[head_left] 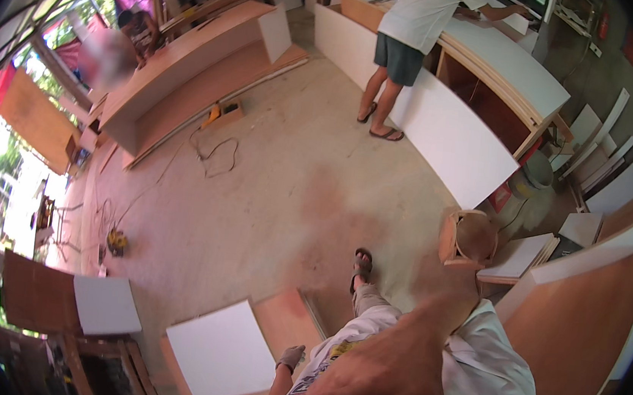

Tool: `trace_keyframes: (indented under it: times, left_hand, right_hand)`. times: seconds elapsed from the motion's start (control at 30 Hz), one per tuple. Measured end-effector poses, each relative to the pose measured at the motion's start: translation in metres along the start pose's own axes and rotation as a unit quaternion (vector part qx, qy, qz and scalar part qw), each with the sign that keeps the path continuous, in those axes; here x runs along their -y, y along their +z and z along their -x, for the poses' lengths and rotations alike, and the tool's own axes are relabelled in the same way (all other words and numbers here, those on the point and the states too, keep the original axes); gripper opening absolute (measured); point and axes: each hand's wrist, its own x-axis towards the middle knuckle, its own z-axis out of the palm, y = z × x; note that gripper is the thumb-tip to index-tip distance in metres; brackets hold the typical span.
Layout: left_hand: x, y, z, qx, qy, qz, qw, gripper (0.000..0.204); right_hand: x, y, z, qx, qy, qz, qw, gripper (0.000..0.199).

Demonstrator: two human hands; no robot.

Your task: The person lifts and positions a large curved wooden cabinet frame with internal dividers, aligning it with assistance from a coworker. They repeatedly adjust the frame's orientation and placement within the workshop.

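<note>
Seeing my right hand (pixel 383 379) w/ fingers curled, empty, resting on white printed shirt (pixel 489 382); left hand out of view; square white laminate board (pixel 222 348) nearby

One of the hands (pixel 379 379) is in view, low and centre-right, held close under the camera. Back of the hand faces up, fingers curled loosely downward and inward. The forearm runs up and right behind it. Left or right cannot be determined; no grip visible.
</note>
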Motion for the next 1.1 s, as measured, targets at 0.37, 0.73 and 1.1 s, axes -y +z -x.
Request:
trace_keyframes:
  times: [0.37, 0.73, 1.1]
  left_hand:
    - [-0.235, -0.157, -0.156, -0.157, 0.015, 0.075, 0.985, 0.043]
    - [-0.282, -0.209, -0.234, -0.070, -0.046, 0.024, 0.996, 0.046]
    - [-0.458, -0.480, -0.410, -0.023, -0.241, 0.254, 0.937, 0.050]
  right_hand:
    - [-0.131, -0.260, -0.047, -0.033, -0.171, -0.277, 0.945, 0.035]
    - [-0.323, -0.517, -0.058, 0.130, -0.104, -0.362, 0.917, 0.032]
    - [-0.547, -0.729, 0.040, -0.054, 0.503, 0.026, 0.862, 0.024]
